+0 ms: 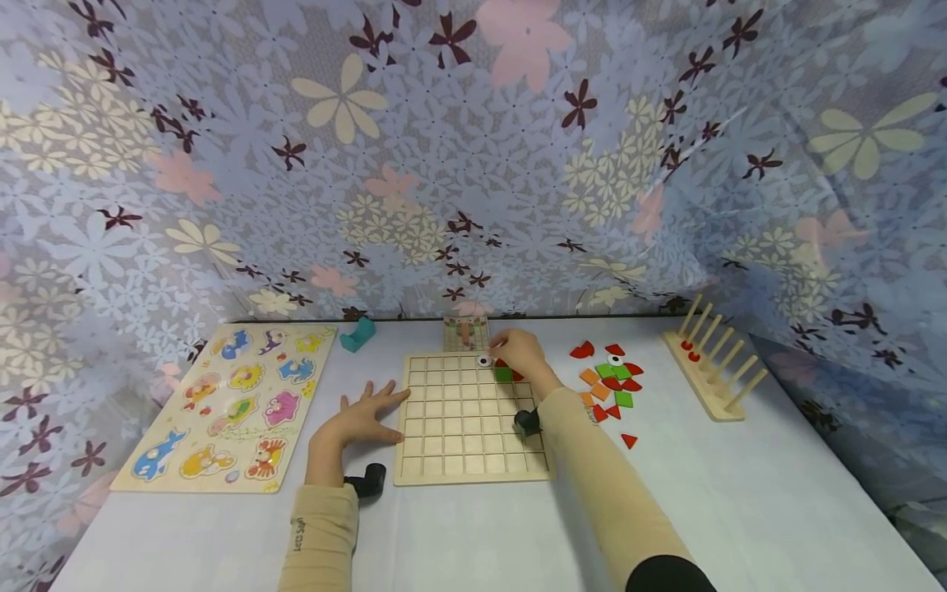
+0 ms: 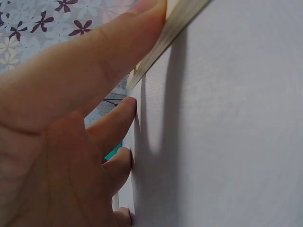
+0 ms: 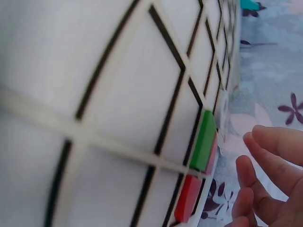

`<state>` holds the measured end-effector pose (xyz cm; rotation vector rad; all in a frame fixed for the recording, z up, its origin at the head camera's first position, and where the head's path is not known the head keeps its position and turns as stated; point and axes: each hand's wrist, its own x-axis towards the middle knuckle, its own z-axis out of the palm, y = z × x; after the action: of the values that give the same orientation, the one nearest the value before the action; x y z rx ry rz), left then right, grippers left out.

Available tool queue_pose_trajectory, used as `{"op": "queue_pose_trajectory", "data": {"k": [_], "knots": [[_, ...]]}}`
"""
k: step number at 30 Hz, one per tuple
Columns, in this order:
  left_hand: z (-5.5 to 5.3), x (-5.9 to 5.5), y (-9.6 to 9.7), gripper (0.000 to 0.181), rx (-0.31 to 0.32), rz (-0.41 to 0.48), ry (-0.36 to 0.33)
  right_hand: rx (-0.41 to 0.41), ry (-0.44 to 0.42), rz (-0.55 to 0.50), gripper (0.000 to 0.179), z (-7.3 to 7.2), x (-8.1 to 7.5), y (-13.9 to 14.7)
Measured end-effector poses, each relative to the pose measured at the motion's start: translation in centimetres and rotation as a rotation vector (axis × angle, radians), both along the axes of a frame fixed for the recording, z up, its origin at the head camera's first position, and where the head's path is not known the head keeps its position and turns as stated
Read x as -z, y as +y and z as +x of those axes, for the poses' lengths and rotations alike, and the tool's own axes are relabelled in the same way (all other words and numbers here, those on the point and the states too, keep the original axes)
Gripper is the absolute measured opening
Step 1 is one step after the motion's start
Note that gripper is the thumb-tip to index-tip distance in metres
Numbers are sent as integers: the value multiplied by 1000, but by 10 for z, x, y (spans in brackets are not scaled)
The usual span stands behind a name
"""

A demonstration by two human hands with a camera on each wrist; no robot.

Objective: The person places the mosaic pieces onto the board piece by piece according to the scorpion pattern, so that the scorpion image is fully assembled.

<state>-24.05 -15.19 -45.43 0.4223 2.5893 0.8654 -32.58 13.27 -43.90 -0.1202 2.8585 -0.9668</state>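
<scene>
A wooden grid board (image 1: pixel 451 423) lies flat before me. My left hand (image 1: pixel 362 419) has its fingers spread at the board's left edge; in the left wrist view the thumb (image 2: pixel 94 61) rests along that edge. My right hand (image 1: pixel 520 353) is over the far right corner, fingertips beside a white round eye piece (image 1: pixel 484 361) in the top row. Its fingers (image 3: pixel 272 142) are bent loosely in the right wrist view, with nothing visible between them. Next to the hand, a green square (image 1: pixel 504 375) and red pieces (image 3: pixel 188 198) sit in the grid, partly covered by the hand in the head view.
A picture card (image 1: pixel 466 334) lies behind the board. Loose red, green and orange pieces (image 1: pixel 624 400) are scattered to the right, before a peg rack (image 1: pixel 703 382) with red beads. An animal puzzle board (image 1: pixel 222 411) lies left, a teal object (image 1: pixel 358 335) near the back edge.
</scene>
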Motion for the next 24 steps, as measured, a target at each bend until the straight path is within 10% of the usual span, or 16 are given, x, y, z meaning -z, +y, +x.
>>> {"op": "queue_pose_trajectory", "data": {"k": [9,24], "knots": [[0,0,1,81,1,4,-11,85,-3,-165,29,0,1,35],[-1,1,0,83,7,2,-8,161,59,-146,32,3,12,88]]}}
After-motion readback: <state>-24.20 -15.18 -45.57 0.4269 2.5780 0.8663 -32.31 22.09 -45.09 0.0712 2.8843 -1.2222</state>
